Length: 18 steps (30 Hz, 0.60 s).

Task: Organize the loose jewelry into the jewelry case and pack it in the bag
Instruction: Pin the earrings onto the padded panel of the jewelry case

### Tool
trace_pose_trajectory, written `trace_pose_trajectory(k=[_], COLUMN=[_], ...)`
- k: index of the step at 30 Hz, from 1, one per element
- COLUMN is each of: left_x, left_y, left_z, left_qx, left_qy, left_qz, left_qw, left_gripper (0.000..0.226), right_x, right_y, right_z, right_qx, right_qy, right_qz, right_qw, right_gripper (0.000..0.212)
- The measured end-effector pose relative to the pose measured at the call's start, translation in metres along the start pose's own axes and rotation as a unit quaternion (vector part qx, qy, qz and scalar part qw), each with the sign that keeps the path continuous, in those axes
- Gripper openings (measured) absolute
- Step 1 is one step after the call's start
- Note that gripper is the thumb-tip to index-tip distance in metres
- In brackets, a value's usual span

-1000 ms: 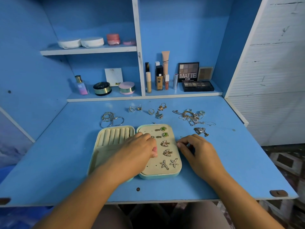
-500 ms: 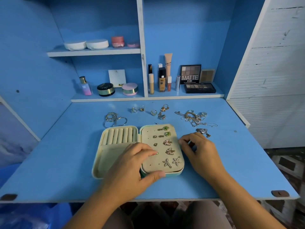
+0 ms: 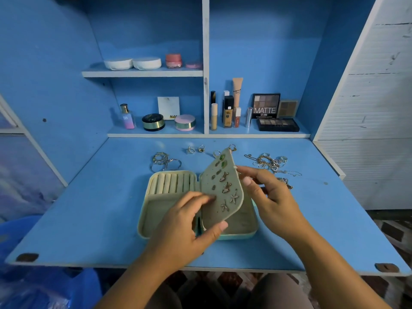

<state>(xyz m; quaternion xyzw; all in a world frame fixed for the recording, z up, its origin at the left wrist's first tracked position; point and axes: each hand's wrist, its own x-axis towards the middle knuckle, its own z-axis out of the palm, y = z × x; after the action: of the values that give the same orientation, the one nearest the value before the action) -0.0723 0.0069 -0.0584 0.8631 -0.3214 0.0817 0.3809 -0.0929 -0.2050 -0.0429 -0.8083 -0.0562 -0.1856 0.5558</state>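
Your left hand [image 3: 185, 226] pinches the beige earring-studded panel [image 3: 219, 207], tilted above the open mint jewelry case [image 3: 156, 210]; your right hand [image 3: 272, 197] grips its right edge.

A home dressing corner: blue shelves [image 3: 142, 73] of cosmetics, an eyeshadow palette [image 3: 265, 105] and a perfume bottle [image 3: 127, 117] behind the bench [image 3: 89, 208].

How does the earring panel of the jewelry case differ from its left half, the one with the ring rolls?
The earring panel is lifted and tilted, held by the left hand and right hand; the left half lies flat. The earring panel carries pinned earrings; the left half's ring rolls look bare. Both are beige.
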Motion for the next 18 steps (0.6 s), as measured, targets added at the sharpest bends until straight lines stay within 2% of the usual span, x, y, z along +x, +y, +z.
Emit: trace_pose_trajectory(k=[2, 6, 10, 15, 18], left_x=[0.0, -0.001, -0.003, -0.003, -0.005], left_y=[0.0, 0.0, 0.0, -0.001, -0.003], left_z=[-0.001, -0.002, -0.004, -0.004, -0.004], left_qx=[-0.015, -0.025, -0.045, -0.087, -0.116], left_qy=[0.007, 0.02, 0.044, 0.068, 0.075], left_qz=[0.001, 0.011, 0.018, 0.015, 0.0], left_qw=[1.0, 0.999, 0.998, 0.994, 0.99], left_gripper=[0.058, 0.054, 0.047, 0.043, 0.042], right_x=[0.003, 0.014, 0.019, 0.027, 0.033], right_y=[-0.002, 0.012, 0.037, 0.049, 0.052], right_z=[-0.007, -0.032, -0.054, -0.052, -0.048], right_qx=[-0.062, -0.195, -0.363, -0.451, -0.454], right_qy=[-0.032, 0.016, 0.015, -0.053, -0.058], right_qz=[-0.023, 0.0, 0.029, 0.027, 0.031], right_qw=[0.997, 0.981, 0.931, 0.891, 0.888], right_gripper=[0.033, 0.027, 0.024, 0.016, 0.013])
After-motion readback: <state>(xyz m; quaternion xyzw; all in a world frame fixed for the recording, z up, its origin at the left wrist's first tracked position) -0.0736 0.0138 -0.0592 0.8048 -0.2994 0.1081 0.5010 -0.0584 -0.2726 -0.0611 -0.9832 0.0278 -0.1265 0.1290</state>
